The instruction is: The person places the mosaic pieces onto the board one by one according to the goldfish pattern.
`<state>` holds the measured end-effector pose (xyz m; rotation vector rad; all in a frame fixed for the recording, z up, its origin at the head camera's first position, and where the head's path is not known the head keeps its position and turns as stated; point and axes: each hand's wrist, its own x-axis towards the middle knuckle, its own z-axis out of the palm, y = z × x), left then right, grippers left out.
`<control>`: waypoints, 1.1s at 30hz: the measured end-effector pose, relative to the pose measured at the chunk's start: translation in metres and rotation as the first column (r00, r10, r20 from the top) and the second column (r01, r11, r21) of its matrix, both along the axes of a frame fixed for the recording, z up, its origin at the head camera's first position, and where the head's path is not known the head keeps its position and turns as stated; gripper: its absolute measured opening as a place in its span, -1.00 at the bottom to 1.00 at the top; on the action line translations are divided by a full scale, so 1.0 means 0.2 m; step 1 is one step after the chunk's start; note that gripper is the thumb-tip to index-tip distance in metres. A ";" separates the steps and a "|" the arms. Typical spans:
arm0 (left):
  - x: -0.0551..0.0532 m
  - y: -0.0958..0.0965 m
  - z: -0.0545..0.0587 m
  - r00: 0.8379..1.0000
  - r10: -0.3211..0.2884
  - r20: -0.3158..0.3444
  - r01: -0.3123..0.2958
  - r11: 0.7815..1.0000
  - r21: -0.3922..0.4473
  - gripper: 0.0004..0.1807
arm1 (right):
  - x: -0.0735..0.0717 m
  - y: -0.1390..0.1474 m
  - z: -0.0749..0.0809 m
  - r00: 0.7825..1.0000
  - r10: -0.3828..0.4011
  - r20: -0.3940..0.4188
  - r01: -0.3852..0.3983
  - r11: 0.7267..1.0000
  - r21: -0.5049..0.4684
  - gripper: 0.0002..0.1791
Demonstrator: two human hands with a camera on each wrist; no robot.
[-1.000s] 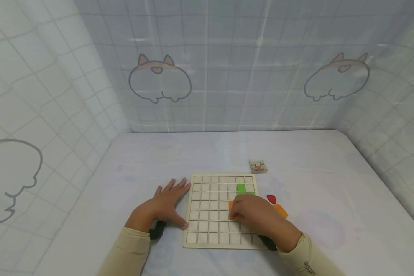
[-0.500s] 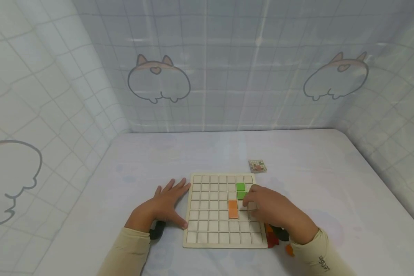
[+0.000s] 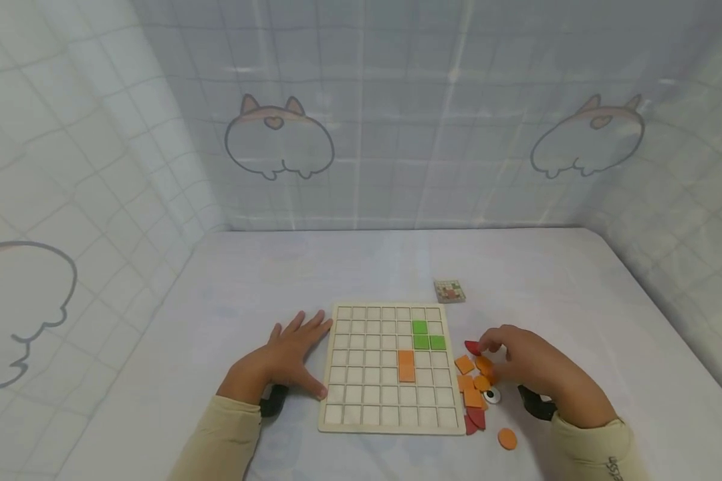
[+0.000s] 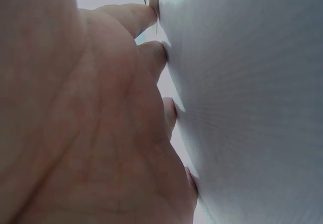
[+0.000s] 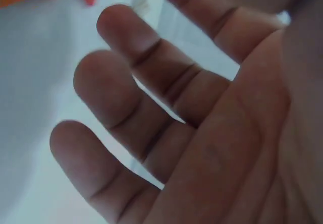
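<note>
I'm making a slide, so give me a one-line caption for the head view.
Left hand touches the grid board; right hand at loose colored pieces beside it.

The gridded board (image 3: 373, 375) is cream (tiles (image 3: 406, 365) orange, green).

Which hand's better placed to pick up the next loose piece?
Right, most likely: the right hand is at the loose pieces beside the right edge of the grid board; the left hand lies spread at the far-left edge.
</note>
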<state>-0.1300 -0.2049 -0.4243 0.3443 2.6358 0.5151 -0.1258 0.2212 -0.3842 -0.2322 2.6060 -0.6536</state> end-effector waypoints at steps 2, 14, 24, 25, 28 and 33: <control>0.00 -0.01 0.00 1.000 0.000 -0.007 0.000 1.000 -0.006 0.47 | 0.01 0.02 -0.02 1.000 -0.019 0.001 0.020 1.000 -0.015 -0.64; 0.00 -0.01 0.01 1.000 0.015 -0.010 -0.015 1.000 -0.005 0.46 | 0.01 0.02 -0.09 0.999 -0.027 -0.040 0.026 1.000 -0.015 -0.73; 0.01 0.00 0.01 1.000 -0.002 -0.002 0.002 1.000 0.007 0.46 | 0.03 0.04 -0.10 0.999 -0.010 -0.051 0.011 1.000 0.023 -0.61; 0.01 0.00 0.01 1.000 -0.001 -0.002 0.001 1.000 0.007 0.46 | 0.03 0.04 -0.10 0.998 -0.010 -0.054 0.011 1.000 0.020 -0.62; 0.01 0.01 0.01 1.000 0.004 0.000 -0.004 1.000 0.001 0.46 | 0.03 0.03 -0.10 0.996 0.011 -0.086 -0.008 0.999 0.037 -0.69; 0.01 0.01 0.01 1.000 0.017 0.006 -0.017 1.000 -0.001 0.47 | 0.02 0.00 -0.10 0.985 0.070 -0.155 -0.057 0.995 0.087 -0.75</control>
